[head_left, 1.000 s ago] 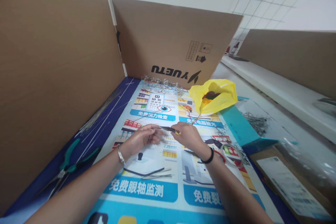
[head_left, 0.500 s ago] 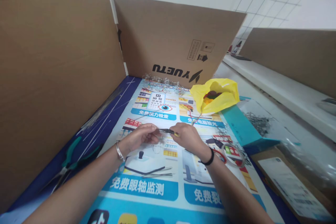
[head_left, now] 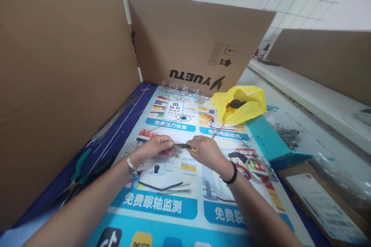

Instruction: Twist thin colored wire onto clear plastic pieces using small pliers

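Note:
My right hand (head_left: pixel 206 149) is closed around the handles of small pliers (head_left: pixel 183 146) with dark jaws and a bit of yellow on the grip. Their jaws point left and meet the fingertips of my left hand (head_left: pixel 159 146). Thumb and fingers of that hand are pinched together at the jaw tips, on a thin wire piece (head_left: pixel 169 165) that hangs in a faint loop below; its exact shape is too fine to tell. Both hands are above a printed poster (head_left: pixel 171 177). Several short straight wires (head_left: pixel 175 189) lie on the poster below my hands.
Teal-handled pliers (head_left: pixel 77 175) lie at the left beside thin straight wires (head_left: pixel 108 123). Tangled wire pieces (head_left: pixel 182 89) sit along the upright cardboard (head_left: pixel 185 38). To the right are a yellow bag (head_left: pixel 252 104), wire coils (head_left: pixel 259 170), a wire heap (head_left: pixel 286 135) and a labelled parcel (head_left: pixel 324 204).
My left fingers have closed in more on the wire at the pliers' tips. The pliers stay in my right hand, and the view has shifted slightly.

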`<state>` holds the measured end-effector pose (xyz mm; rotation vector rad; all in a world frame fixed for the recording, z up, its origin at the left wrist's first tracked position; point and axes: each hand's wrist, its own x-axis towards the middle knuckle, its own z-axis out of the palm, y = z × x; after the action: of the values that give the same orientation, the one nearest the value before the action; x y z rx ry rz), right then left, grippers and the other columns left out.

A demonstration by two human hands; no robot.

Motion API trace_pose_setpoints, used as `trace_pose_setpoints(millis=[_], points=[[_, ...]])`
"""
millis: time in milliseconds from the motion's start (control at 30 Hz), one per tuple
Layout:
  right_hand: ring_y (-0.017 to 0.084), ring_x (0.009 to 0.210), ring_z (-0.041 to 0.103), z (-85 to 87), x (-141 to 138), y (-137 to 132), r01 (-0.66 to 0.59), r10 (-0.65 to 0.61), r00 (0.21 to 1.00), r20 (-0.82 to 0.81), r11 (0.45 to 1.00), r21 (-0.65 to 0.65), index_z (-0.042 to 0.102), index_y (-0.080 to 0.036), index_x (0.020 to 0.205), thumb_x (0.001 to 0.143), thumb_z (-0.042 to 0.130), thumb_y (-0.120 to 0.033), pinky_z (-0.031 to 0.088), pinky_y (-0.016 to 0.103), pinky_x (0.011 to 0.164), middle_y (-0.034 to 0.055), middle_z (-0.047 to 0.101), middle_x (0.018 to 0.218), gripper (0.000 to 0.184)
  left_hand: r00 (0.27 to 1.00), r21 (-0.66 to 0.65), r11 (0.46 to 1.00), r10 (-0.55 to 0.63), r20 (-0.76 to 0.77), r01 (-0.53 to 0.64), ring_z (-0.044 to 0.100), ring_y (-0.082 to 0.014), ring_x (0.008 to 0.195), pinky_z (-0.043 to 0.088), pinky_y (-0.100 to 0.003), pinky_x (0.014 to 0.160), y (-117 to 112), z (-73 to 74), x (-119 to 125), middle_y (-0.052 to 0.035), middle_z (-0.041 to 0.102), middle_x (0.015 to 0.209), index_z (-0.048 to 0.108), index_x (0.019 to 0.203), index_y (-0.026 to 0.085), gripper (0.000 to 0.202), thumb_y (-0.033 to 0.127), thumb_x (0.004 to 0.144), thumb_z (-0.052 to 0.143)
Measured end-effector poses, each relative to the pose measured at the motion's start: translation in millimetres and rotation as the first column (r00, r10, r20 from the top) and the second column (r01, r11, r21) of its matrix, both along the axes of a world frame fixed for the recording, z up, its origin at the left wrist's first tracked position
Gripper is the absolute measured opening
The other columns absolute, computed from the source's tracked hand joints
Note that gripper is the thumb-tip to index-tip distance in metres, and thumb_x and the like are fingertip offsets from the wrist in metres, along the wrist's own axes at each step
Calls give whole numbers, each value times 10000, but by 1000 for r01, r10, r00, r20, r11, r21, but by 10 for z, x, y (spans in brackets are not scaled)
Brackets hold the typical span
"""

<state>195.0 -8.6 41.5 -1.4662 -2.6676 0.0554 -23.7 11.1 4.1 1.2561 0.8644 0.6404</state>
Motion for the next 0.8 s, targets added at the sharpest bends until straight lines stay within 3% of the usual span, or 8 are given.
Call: trace_pose_setpoints(millis=[133, 267, 467, 633, 800], points=[[157, 797, 550, 2, 12, 14, 26, -26, 999, 23, 1000, 18, 657, -221, 866, 841, 497, -244, 318, 239, 633, 32, 630, 802, 163, 999, 16, 999, 45, -6, -45, 616, -132, 594, 450, -242, 583, -4, -47, 31, -78, 698, 776, 659, 852, 122, 301, 404, 754, 624], [155, 777, 549, -4, 23, 29, 34, -35, 999, 32, 999, 42, 649, -216, 830, 841, 491, -243, 305, 245, 619, 27, 626, 782, 160, 997, 19, 997, 70, -44, -69, 457, -47, 413, 330, -196, 439, -20, -79, 52, -75, 696, 819, 686, 843, 120, 305, 401, 753, 612], [163, 773, 543, -1, 21, 20, 44, -48, 998, 46, 995, 89, 644, -213, 836, 839, 496, -236, 301, 257, 632, 31, 622, 773, 150, 985, 54, 988, 148, -90, -143, 341, -23, 368, 215, -199, 402, -36, -97, 79, -43, 680, 752, 688, 803, 138, 277, 396, 754, 600], [163, 784, 535, 0, -1, 6, 43, -48, 998, 47, 994, 96, 645, -212, 856, 847, 492, -231, 313, 260, 662, 34, 616, 785, 155, 976, 27, 977, 214, -39, -213, 342, -15, 361, 211, -192, 401, -44, -131, 110, -21, 669, 774, 635, 821, 155, 242, 383, 742, 615], [163, 800, 530, -15, -8, 8, 43, -46, 999, 29, 993, 107, 646, -215, 877, 855, 485, -236, 317, 258, 680, 36, 616, 791, 163, 970, 0, 970, 241, 30, -241, 332, -12, 346, 285, -196, 445, -41, -175, 116, 31, 624, 649, 595, 848, 170, 182, 324, 753, 608]])
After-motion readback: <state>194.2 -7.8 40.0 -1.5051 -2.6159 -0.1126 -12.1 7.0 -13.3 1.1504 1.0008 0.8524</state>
